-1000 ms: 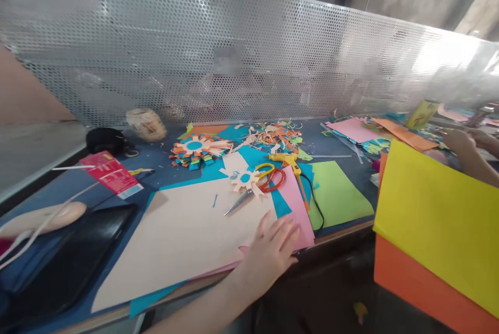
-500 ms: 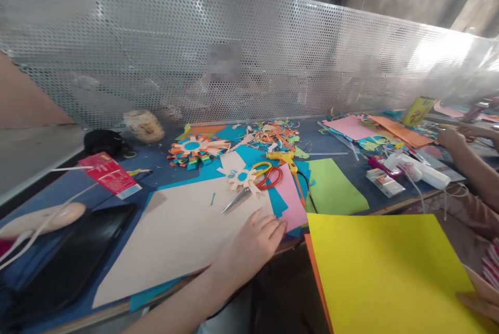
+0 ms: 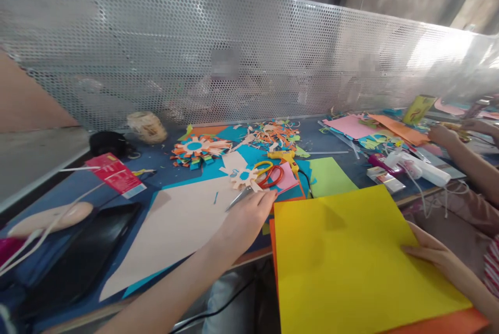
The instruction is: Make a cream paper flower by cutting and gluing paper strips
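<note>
My left hand [image 3: 246,218] lies flat with fingers stretched out on a large cream sheet [image 3: 175,225], its fingertips just short of the orange-and-yellow-handled scissors [image 3: 265,178] and a small cream flower cutout [image 3: 244,178]. My right hand [image 3: 431,252] grips the right edge of a yellow sheet [image 3: 351,256] stacked on an orange sheet [image 3: 436,323]. This stack hangs over the table's front edge and covers part of a pink sheet [image 3: 288,178] and a green sheet [image 3: 331,178].
A yellow glue gun [image 3: 286,157], a layered paper flower [image 3: 198,149] and paper scraps [image 3: 276,133] lie behind the scissors. A red packet [image 3: 115,175] and a black case [image 3: 78,256] sit at left. Another person's hands [image 3: 448,136] work at right near a white glue gun [image 3: 417,167]. A perforated metal panel [image 3: 234,63] closes the back.
The yellow and orange sheets swung from upright at the right down and leftward over the table edge. My left hand slid up the cream sheet toward the scissors.
</note>
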### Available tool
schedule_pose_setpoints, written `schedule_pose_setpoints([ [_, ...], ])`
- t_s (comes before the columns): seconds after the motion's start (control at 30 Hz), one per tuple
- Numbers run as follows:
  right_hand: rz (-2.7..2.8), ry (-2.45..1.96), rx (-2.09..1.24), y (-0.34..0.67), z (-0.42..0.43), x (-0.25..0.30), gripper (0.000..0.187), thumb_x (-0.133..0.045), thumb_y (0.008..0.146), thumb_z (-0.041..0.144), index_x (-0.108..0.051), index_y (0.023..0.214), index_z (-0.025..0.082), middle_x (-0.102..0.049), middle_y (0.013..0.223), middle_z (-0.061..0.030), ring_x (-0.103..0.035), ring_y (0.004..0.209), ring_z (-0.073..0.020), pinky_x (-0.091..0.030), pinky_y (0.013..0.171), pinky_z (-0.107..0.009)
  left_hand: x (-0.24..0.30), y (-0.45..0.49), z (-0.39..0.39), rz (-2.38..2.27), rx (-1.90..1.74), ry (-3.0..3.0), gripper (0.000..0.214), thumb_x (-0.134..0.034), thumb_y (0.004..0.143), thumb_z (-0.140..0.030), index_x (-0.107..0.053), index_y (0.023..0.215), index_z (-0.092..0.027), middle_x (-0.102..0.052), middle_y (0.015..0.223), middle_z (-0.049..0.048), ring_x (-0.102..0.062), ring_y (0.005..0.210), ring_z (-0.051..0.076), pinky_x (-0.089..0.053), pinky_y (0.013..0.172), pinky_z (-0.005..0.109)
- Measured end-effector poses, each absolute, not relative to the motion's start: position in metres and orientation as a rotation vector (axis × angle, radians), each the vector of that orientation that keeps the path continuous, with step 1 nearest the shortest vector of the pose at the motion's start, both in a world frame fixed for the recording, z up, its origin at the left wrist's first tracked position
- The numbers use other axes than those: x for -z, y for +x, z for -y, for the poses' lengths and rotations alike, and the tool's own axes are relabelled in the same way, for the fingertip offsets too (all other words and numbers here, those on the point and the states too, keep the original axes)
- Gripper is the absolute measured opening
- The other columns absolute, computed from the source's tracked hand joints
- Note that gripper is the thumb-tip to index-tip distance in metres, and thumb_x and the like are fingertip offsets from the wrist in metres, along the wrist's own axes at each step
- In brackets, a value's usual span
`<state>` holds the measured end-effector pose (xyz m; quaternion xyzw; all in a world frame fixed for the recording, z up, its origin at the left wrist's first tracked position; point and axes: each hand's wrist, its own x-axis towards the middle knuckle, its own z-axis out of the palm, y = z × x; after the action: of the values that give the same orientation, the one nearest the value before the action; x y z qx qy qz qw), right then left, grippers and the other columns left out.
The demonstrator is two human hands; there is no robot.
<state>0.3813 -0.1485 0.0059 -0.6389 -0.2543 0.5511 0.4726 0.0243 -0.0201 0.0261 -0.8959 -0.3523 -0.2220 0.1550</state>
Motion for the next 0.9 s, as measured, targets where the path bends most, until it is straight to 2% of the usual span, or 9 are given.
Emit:
schedule_pose_setpoints([
  [0.1,0.548,-1.575,-1.409,0.36,0.121,-0.021,0.05,-0.072,0.049,0.02,-0.058,0.093,0.041,-0.063,0.109,-0.0097,-0.066,0.081,-0.0288,-0.052,0.063,-0.038,-0.034,0.027,0.02,1.013,0.492,-2.608,0.034,-0.038,0.08,0.001,-0.052,0.109,-0.009,-0.067,0.095,0.0096,-0.064,0.086,0.016,-0.052,0.073,0.025],
  [0.13,0.563,-1.568,-1.416,0.353,0.115,-0.026,0.051,-0.071,0.052,0.021,-0.057,0.097,0.039,-0.063,0.11,-0.0093,-0.066,0.082,-0.0284,-0.052,0.064,-0.037,-0.037,0.029,0.019,1.026,0.443,-2.625,0.034,-0.039,0.079,0.001,-0.053,0.108,-0.009,-0.067,0.094,0.0093,-0.064,0.084,0.016,-0.053,0.071,0.025],
  [0.23,0.628,-1.556,-1.441,0.331,0.102,-0.031,0.06,-0.072,0.048,0.017,-0.054,0.104,0.031,-0.067,0.102,-0.0063,-0.067,0.079,-0.0292,-0.054,0.064,-0.038,-0.046,0.032,0.02,1.045,0.31,-2.671,0.034,-0.043,0.078,0.002,-0.054,0.107,-0.009,-0.067,0.093,0.0086,-0.065,0.082,0.017,-0.053,0.07,0.025],
  [0.47,0.738,-1.282,-1.518,0.283,0.085,-0.008,0.062,-0.067,0.056,0.017,-0.047,0.115,0.026,-0.068,0.1,-0.0038,-0.067,0.079,-0.0263,-0.054,0.061,-0.035,-0.046,0.031,0.024,0.855,0.241,-2.712,0.032,-0.043,0.076,0.002,-0.054,0.104,-0.009,-0.066,0.096,0.0105,-0.062,0.088,0.018,-0.051,0.073,0.026],
  [0.7,0.694,-1.12,-1.444,0.229,0.067,0.021,0.053,-0.068,0.055,0.017,-0.049,0.104,0.022,-0.067,0.098,-0.0044,-0.064,0.089,-0.0261,-0.052,0.073,-0.036,-0.038,0.033,0.025,0.693,0.272,-2.688,0.03,-0.039,0.079,0.001,-0.053,0.105,-0.006,-0.066,0.092,0.0118,-0.063,0.082,0.018,-0.051,0.065,0.025],
  [0.9,0.826,-0.996,-1.334,0.2,0.039,0.025,0.05,-0.07,0.058,0.026,-0.049,0.104,0.024,-0.064,0.104,-0.0048,-0.061,0.095,-0.0242,-0.048,0.082,-0.038,-0.03,0.028,0.024,0.571,0.398,-2.631,0.028,-0.037,0.084,-0.004,-0.049,0.109,-0.003,-0.066,0.093,0.0131,-0.063,0.085,0.018,-0.051,0.067,0.025],
])
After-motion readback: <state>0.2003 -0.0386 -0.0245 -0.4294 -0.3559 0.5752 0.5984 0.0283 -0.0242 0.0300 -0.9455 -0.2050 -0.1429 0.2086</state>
